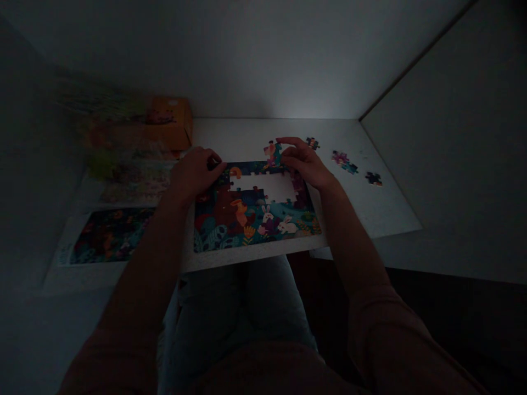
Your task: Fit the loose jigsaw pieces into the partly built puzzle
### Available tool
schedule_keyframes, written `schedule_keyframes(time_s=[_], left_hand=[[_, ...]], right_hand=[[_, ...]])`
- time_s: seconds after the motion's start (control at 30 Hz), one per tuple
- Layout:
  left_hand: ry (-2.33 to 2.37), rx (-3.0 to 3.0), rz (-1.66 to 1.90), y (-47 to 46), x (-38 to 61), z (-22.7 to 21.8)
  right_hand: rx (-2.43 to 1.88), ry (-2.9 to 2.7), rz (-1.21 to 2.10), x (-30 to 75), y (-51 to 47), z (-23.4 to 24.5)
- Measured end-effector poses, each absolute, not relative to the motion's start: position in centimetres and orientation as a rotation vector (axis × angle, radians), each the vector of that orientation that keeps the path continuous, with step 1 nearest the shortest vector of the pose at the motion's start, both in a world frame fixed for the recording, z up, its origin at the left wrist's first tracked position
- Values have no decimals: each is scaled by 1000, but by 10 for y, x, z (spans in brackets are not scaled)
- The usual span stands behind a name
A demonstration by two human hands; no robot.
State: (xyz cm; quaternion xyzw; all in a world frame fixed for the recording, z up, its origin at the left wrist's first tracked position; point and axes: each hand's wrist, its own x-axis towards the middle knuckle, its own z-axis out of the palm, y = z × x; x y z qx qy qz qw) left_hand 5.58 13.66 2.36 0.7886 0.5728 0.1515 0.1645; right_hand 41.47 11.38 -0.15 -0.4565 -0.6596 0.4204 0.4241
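Note:
On the white table lies a partly assembled jigsaw puzzle with a forest scene of a fox and white rabbits. A pale gap shows in its upper middle. My left hand is at the puzzle's top left corner, fingers curled, with thumb and index finger coming together on the edge. My right hand pinches a colourful jigsaw piece, held tilted up over the puzzle's top edge; it may be more than one piece joined. The fingertips behind the piece are partly hidden.
Loose jigsaw pieces lie at the right, with another piece behind my right hand and a dark one farther right. An orange box stands at the back left. A printed picture sheet lies left. White walls surround the table.

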Motion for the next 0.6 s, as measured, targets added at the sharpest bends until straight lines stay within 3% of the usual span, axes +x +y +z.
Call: schedule_keyframes(time_s=[0.6], left_hand=[[1609,2271,439,140,54,23]], right_hand=[[-1301,-1834,1110,451,87,28]])
